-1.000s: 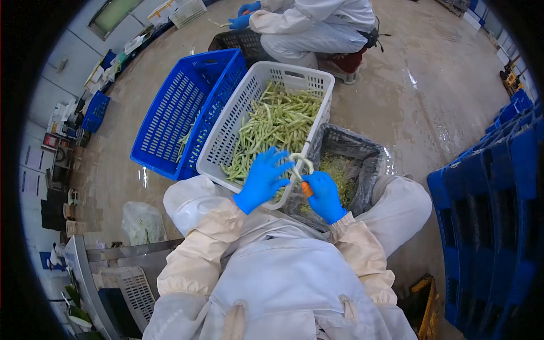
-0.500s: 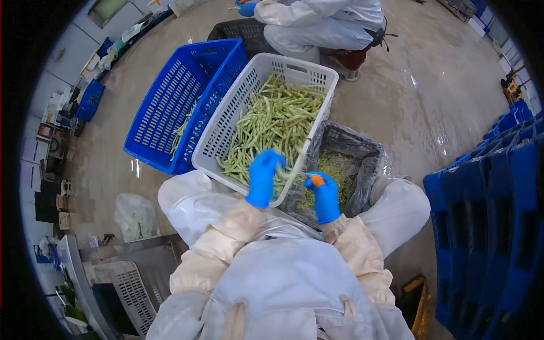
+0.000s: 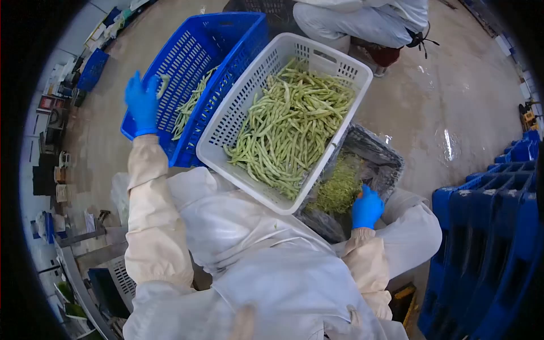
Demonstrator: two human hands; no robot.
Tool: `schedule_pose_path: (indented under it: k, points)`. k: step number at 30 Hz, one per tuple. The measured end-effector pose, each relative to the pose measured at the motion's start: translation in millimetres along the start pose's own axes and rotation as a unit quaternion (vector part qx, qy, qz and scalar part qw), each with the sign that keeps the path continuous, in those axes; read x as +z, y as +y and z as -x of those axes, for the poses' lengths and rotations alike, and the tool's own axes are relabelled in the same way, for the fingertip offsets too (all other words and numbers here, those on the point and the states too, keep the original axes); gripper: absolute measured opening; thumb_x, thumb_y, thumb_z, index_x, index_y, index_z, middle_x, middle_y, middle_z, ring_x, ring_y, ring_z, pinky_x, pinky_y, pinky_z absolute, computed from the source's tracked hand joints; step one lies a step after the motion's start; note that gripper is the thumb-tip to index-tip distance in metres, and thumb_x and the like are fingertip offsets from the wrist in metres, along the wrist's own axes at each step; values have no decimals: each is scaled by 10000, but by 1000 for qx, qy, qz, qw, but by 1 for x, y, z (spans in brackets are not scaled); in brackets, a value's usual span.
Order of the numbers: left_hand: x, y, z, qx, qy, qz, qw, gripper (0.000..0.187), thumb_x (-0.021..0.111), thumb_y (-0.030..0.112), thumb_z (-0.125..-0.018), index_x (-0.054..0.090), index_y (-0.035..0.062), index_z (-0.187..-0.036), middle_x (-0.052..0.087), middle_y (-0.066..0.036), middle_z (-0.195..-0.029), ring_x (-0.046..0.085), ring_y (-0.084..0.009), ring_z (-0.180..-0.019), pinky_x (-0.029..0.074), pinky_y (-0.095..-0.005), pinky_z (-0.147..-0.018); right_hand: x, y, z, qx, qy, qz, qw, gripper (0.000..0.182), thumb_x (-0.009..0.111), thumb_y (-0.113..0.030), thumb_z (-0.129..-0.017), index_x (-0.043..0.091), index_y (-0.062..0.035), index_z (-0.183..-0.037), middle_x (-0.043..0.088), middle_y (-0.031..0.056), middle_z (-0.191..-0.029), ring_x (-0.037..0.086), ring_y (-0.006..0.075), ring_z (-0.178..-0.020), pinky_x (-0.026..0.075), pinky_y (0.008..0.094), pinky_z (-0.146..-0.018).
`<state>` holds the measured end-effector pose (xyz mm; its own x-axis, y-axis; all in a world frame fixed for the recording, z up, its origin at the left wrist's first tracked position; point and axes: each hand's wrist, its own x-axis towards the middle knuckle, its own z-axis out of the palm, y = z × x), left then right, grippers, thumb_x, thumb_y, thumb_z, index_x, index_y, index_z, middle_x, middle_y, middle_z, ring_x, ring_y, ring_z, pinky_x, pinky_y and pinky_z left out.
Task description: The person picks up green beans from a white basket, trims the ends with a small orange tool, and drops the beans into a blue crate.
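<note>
My left hand (image 3: 141, 105), in a blue glove, is over the near left side of the blue basket (image 3: 131, 126), fingers apart. A green bean (image 3: 163, 86) is just beside its fingertips, over the basket; it looks loose from the hand. More beans (image 3: 191, 105) lie inside that basket. In front of me the white basket (image 3: 212, 148) holds a heap of green beans (image 3: 294, 122). My right hand (image 3: 368, 209), also gloved, is closed around a small orange object (image 3: 360, 195), mostly hidden. It hovers by a bin lined with dark plastic (image 3: 391, 161) containing green trimmings (image 3: 338, 190).
Another person's legs in white clothing (image 3: 351, 25) are beyond the baskets, near a dark crate (image 3: 272, 12). Blue pallets (image 3: 481, 238) stand upright at the right. A metal frame (image 3: 85, 283) is at the lower left. The floor (image 3: 430, 107) looks wet.
My left hand has gone from the white basket out to the left, over the blue basket, and its fingers have spread. My right hand has shifted right, with the orange object still in it.
</note>
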<state>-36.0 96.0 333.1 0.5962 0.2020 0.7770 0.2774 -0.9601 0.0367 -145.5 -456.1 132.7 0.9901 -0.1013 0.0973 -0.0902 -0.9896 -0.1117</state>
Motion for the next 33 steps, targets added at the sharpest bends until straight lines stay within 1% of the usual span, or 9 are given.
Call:
schedule_pose_path:
  k: [5, 6, 7, 9, 15, 19, 26, 28, 33]
  points:
    - [87, 138, 126, 40, -566, 143, 811, 345, 565, 257, -828, 572, 5, -1063, 584, -185, -1059, 553, -312, -987, 427, -376, -837, 5, -8, -4, -14, -228, 99, 968, 315, 624, -287, -738, 611, -116, -1003, 609, 126, -806, 603, 292, -709, 442, 441, -662]
    - [147, 131, 225, 127, -469, 332, 809, 355, 535, 295, -835, 581, 19, -1054, 607, -187, -987, 583, -334, -893, 452, -403, -778, 0, -14, -7, -13, -233, 103, 967, 315, 624, -287, -738, 611, -116, -1003, 609, 126, -806, 603, 292, -709, 442, 441, -662]
    - [105, 183, 198, 39, -763, 244, 597, 373, 534, 305, -813, 582, 58, -1089, 614, -186, -971, 594, -340, -868, 466, -428, -754, -8, -21, -9, -9, -233, 81, 969, 365, 635, -301, -732, 595, -112, -1041, 605, 131, -831, 601, 297, -727, 450, 437, -652]
    - [140, 203, 292, 338, -759, 182, 526, 332, 560, 251, -750, 618, 100, -1041, 615, -157, -997, 603, -342, -869, 476, -433, -744, -7, -29, -10, -4, -235, 65, 970, 415, 645, -315, -725, 579, -109, -1079, 601, 137, -856, 598, 302, -745, 458, 433, -642]
    - [161, 225, 458, 234, -732, 159, 619, 219, 554, 191, -720, 668, 116, -891, 642, -145, -872, 624, -326, -817, 500, -434, -667, 8, -34, -6, -86, -209, -106, 968, 458, 652, -266, -732, 546, -57, -1127, 593, 164, -906, 581, 326, -766, 463, 430, -631]
    - [141, 230, 423, 413, -674, 138, 597, 170, 553, 183, -717, 677, 116, -812, 649, -128, -825, 630, -321, -763, 500, -430, -626, 2, -43, -9, -102, -228, -186, 950, 408, 606, -235, -774, 539, -42, -1127, 590, 196, -903, 565, 358, -798, 454, 435, -680]
    - [140, 201, 288, -35, -572, 401, 715, 169, 531, 189, -823, 593, 48, -894, 618, -156, -794, 622, -309, -779, 507, -395, -698, -6, -45, -4, -97, -181, -232, 951, 330, 592, -173, -779, 569, -46, -1083, 603, 207, -910, 569, 369, -831, 461, 421, -714]
    - [98, 203, 225, -406, -503, 548, 531, 143, 517, 162, -863, 571, 34, -899, 632, -109, -824, 627, -234, -816, 510, -350, -701, -5, -46, -4, -100, -122, -362, 919, 328, 594, -122, -775, 555, -30, -1088, 603, 211, -938, 590, 341, -844, 473, 397, -737]
    - [25, 203, 181, -473, -372, 673, 431, 187, 517, 182, -882, 528, 27, -986, 620, -137, -926, 620, -265, -872, 524, -365, -735, -30, -71, -1, -76, -136, -574, 804, 288, 555, -71, -830, 538, -18, -1113, 625, 138, -970, 600, 220, -886, 465, 312, -779]
